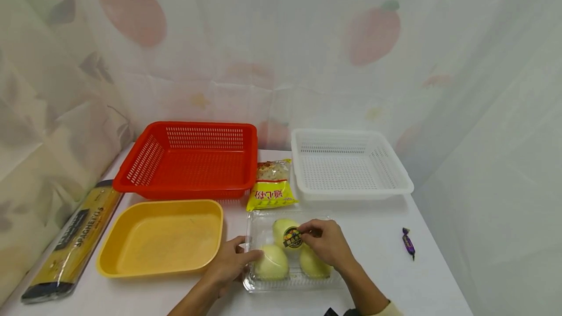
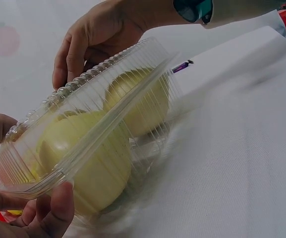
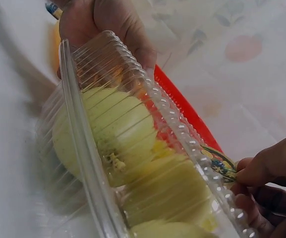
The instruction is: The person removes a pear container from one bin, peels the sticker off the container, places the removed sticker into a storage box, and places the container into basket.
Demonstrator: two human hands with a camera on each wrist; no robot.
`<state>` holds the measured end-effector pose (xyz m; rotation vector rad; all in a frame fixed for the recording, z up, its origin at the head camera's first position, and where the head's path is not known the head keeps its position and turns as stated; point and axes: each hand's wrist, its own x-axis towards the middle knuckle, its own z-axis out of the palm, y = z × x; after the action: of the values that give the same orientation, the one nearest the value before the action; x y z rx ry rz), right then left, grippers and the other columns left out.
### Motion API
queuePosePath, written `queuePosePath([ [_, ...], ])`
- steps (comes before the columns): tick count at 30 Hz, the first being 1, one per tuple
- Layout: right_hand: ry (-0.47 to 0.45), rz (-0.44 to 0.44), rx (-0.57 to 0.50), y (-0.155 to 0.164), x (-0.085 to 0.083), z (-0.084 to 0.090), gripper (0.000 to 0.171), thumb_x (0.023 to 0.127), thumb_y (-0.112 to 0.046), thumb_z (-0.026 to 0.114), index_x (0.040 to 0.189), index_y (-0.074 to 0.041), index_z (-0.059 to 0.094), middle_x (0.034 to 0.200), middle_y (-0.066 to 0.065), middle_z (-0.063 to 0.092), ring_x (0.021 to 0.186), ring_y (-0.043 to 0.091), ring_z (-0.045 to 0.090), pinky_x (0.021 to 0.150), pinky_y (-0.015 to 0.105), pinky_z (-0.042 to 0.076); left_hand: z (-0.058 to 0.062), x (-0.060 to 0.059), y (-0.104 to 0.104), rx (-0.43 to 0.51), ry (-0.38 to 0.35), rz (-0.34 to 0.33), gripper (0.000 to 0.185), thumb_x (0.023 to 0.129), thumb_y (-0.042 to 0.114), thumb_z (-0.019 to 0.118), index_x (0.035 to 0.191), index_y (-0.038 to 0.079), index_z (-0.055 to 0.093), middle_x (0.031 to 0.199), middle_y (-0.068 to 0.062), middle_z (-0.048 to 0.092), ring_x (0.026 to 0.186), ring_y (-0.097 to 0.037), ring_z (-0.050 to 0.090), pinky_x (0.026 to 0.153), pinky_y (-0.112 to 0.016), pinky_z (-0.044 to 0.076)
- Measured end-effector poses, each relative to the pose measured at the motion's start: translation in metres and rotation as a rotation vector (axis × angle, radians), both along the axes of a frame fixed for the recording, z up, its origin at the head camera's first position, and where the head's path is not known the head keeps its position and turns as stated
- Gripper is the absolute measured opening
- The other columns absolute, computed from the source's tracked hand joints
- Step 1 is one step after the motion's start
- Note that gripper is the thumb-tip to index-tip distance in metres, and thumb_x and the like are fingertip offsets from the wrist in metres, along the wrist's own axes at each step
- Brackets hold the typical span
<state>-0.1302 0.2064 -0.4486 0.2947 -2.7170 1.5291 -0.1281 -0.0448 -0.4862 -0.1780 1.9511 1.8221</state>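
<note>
A clear plastic clamshell box (image 1: 259, 223) stands on the table with three pale yellow-green round fruits inside, one of them the fruit (image 1: 271, 263) at its front left. My left hand (image 1: 228, 262) grips the box's left side, thumb over the lid and fingers lower down. On top of the lid is a round dark sticker (image 1: 292, 237) with a colourful print. My right hand (image 1: 328, 242) pinches the sticker's right edge between thumb and finger. In the right wrist view, the sticker (image 3: 218, 162) stands up from the ridged lid at the fingertips.
Behind are a red basket (image 1: 197, 194), a white basket (image 1: 351, 192) and a yellow bag of pasta (image 1: 272, 194). A yellow tub (image 1: 160, 272) sits left of the box, beside a spaghetti pack (image 1: 79, 238). A purple-wrapped candy (image 1: 408, 244) lies far right.
</note>
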Motion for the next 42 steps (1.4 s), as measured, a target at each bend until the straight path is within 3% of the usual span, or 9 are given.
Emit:
queuePosePath([
  [4,0.003,-0.016,-0.02,-0.002,0.002,0.004,0.013,0.083,0.004,0.069,0.092,-0.004,0.074,0.087,0.003,0.071,0.073,0.016,0.063,0.063,0.026,0.053,0.0,0.0,0.0,0.002,0.004,-0.001,0.058,0.081,0.021,0.077,0.128,-0.003,0.052,0.086,-0.011,0.041,0.061,-0.017,0.049,0.046,-0.03,0.049],
  [10,-0.051,-0.045,-0.116,-0.008,0.008,0.021,0.013,0.082,0.011,0.065,0.093,0.007,0.071,0.087,0.017,0.069,0.072,0.03,0.064,0.06,0.027,0.053,0.0,0.0,0.0,0.004,0.008,-0.003,0.057,0.081,0.021,0.077,0.127,-0.003,0.053,0.086,-0.011,0.041,0.061,-0.017,0.049,0.046,-0.03,0.048],
  [19,-0.137,-0.045,-0.29,0.002,0.001,-0.002,0.016,0.082,0.003,0.069,0.098,0.006,0.07,0.088,0.014,0.068,0.071,0.026,0.066,0.061,0.032,0.056,0.002,0.0,-0.002,-0.01,-0.002,-0.004,0.06,0.081,0.023,0.078,0.128,-0.003,0.052,0.088,-0.012,0.042,0.065,-0.018,0.049,0.048,-0.03,0.048],
  [28,-0.181,-0.028,-0.405,0.003,0.003,0.0,0.017,0.083,0.004,0.069,0.099,0.008,0.069,0.093,0.018,0.067,0.074,0.025,0.066,0.066,0.032,0.056,0.006,0.002,-0.003,0.0,0.001,-0.001,0.067,0.081,0.023,0.078,0.131,-0.008,0.047,0.089,-0.012,0.041,0.065,-0.018,0.049,0.049,-0.031,0.051],
  [42,-0.214,-0.074,-0.48,0.008,0.005,0.001,0.02,0.081,0.007,0.069,0.101,0.011,0.067,0.095,0.021,0.064,0.071,0.022,0.064,0.065,0.03,0.055,0.008,0.007,-0.006,0.017,0.034,0.022,0.072,0.083,0.014,0.075,0.137,-0.014,0.036,0.089,-0.012,0.041,0.063,-0.018,0.046,0.052,-0.034,0.05],
])
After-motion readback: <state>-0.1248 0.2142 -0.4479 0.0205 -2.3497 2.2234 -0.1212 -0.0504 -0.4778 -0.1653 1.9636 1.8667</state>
